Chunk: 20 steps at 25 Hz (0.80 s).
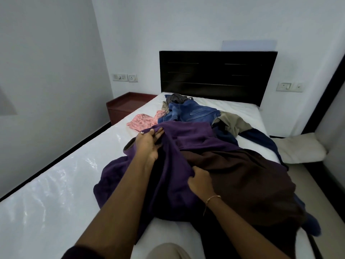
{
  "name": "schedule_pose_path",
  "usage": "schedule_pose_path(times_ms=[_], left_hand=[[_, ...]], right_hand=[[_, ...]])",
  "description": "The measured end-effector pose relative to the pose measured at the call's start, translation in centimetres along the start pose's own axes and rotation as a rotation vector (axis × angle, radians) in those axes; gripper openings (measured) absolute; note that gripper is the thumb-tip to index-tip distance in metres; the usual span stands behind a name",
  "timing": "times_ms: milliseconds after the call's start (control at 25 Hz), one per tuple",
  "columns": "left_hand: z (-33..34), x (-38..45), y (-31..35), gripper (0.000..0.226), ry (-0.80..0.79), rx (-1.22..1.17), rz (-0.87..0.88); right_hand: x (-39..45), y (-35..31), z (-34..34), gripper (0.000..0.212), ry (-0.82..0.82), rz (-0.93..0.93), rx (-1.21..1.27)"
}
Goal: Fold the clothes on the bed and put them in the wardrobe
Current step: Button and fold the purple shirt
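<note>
On the bed (56,184), seen from the head camera, the purple garment (171,165) lies lengthwise from the person toward the headboard (214,75); the left hand (147,144) pinches its far edge, the right hand (200,184) grips a nearer fold beside the brown garment (242,174), so spreading it flat looks next

Lighting: dim, cool, even; soft shadows. Glare: bright patches on the mattress (56,176) plastic. Wide-angle bending at edges; dark clothes (233,176) lose detail.
</note>
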<state>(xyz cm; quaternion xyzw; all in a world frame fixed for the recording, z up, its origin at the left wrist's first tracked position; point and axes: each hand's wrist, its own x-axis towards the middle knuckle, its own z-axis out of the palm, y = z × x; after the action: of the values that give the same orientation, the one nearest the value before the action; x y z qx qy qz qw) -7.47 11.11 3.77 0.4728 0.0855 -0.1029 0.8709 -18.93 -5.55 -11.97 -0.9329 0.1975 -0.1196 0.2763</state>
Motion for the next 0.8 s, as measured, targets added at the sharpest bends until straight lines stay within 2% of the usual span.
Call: schedule_pose_path(times_ms=[120, 200, 280, 360, 440, 520, 560, 640, 680, 720, 800], left_hand=[[-2.2, 0.3, 1.1, 0.019, 0.223, -0.068, 0.092], [-2.6, 1.3, 1.6, 0.017, 0.254, -0.059, 0.124], [-1.7, 2.4, 2.0, 0.026, 0.052, 0.019, 0.128], [0.0, 2.7, 1.1, 0.051, -0.202, 0.184, 0.057], [1.1, 1.7, -1.6, 0.048, -0.344, 0.473, 0.04], [0.3, 1.4, -6.0, 0.03, -0.339, 0.83, 0.217], [-1.0, 1.5, -8.3, 0.021, -0.336, 1.023, 0.341], [-4.4, 0.7, -11.5, 0.01, -0.379, 1.427, 0.553], [-6.4, 0.0, -12.5, 0.016, -0.428, 1.621, 0.678], [-8.5, -0.6, -13.2, 0.024, -0.485, 1.773, 0.816], [-12.1, -2.5, -13.7, 0.032, -0.641, 1.935, 1.138]], right_hand=[[2.4, 4.3, -4.8, 0.032, 0.095, 0.101, -0.11], [5.4, 8.4, -8.5, 0.042, 0.022, 0.181, -0.175], [8.8, 10.9, -13.0, 0.046, 0.087, 0.295, -0.174], [11.4, 12.3, -16.7, 0.045, 0.231, 0.393, -0.016], [12.5, 12.9, -17.8, 0.06, 0.265, 0.356, 0.129], [11.8, 12.9, -15.6, 0.07, 0.248, 0.25, 0.212], [10.8, 12.5, -13.7, 0.063, 0.232, 0.188, 0.198], [7.6, 11.6, -9.6, 0.034, 0.192, 0.069, 0.099], [5.4, 11.3, -7.7, 0.021, 0.105, 0.011, 0.045], [3.1, 11.3, -5.8, 0.023, -0.062, -0.029, -0.026], [-0.4, 13.1, -2.7, 0.049, -0.406, -0.089, -0.328]])
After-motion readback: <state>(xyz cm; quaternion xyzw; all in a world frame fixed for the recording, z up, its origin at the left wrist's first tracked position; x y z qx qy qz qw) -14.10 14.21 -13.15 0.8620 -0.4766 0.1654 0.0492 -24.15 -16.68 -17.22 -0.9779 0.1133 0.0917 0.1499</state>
